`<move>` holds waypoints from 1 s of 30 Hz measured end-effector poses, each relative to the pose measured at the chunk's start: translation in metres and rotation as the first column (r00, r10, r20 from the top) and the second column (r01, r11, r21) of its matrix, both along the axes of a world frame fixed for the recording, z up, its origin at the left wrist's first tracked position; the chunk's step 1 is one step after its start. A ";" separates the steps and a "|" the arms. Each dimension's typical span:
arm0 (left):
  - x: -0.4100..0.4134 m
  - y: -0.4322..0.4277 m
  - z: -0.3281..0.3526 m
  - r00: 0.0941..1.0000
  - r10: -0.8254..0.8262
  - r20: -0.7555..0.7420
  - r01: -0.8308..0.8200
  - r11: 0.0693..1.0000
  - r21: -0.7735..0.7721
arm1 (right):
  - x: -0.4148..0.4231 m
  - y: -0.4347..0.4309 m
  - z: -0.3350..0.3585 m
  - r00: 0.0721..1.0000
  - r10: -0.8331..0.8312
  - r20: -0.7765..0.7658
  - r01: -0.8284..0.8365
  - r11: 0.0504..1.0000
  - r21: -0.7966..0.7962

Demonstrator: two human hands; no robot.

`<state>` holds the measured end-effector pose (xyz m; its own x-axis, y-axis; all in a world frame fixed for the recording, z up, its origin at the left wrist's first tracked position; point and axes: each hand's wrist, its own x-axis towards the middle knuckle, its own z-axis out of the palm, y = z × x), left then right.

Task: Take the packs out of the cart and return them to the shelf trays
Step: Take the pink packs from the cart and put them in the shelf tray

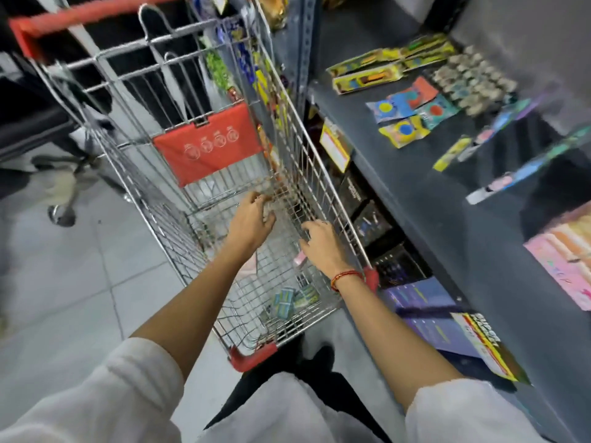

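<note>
A wire shopping cart (297, 148) with red trim stands beside a dark shelf (425, 193). Both my arms reach down into its basket. My left hand (252, 219) hovers with fingers spread near the basket's far end and holds nothing I can make out. My right hand (319, 243), a red thread on its wrist, has its fingers spread low by the right wall. Small teal packs (284, 300) lie on the cart floor near me, under my right forearm. A pink pack (300, 258) shows by my right hand, partly hidden. The frame is blurred.
Colourful packs (406, 110) and yellow boxes (367, 75) lie on the shelf top, with pink boxes (563, 266) at the right. Dark boxes (383, 251) fill the lower shelf. An office chair base (60, 199) stands on the tiled floor left of the cart.
</note>
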<state>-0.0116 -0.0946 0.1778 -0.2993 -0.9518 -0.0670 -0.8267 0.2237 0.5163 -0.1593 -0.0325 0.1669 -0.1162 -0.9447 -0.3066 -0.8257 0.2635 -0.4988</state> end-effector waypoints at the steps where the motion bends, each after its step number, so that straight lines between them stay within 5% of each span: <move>1: 0.006 0.002 -0.011 0.999 0.038 0.015 -0.038 0.999 0.038 | 0.004 -0.001 -0.011 1.000 -0.014 0.011 0.013 0.999 0.043; 6: 0.024 0.006 -0.071 0.985 0.147 0.094 -0.165 0.958 0.234 | 0.025 0.003 -0.074 0.991 -0.089 0.100 0.054 0.951 0.304; 9: 0.026 0.005 -0.101 0.962 0.243 0.120 -0.269 0.910 0.315 | 0.033 0.003 -0.103 0.947 -0.282 0.152 0.196 0.885 0.422; 13: 0.029 0.005 -0.140 0.897 0.416 0.151 -0.438 0.788 0.432 | 0.033 -0.011 -0.134 0.598 -0.770 0.223 0.560 0.600 0.571; 15: 0.031 0.009 -0.157 0.854 0.488 0.183 -0.512 0.720 0.470 | 0.031 -0.013 -0.148 0.454 -0.859 0.235 0.645 0.499 0.578; 18: 0.035 0.015 -0.182 0.799 0.542 0.261 -0.590 0.621 0.516 | 0.029 -0.020 -0.177 0.379 -0.894 0.241 0.705 0.447 0.550; 23: 0.033 0.022 -0.210 0.723 0.623 0.299 -0.659 0.491 0.570 | 0.033 -0.030 -0.207 0.643 -0.760 0.097 0.677 0.623 0.391; 30: 0.028 0.026 -0.230 0.746 0.544 0.384 -0.664 0.564 0.491 | 0.043 -0.030 -0.224 0.889 -0.456 -0.033 0.442 0.840 0.316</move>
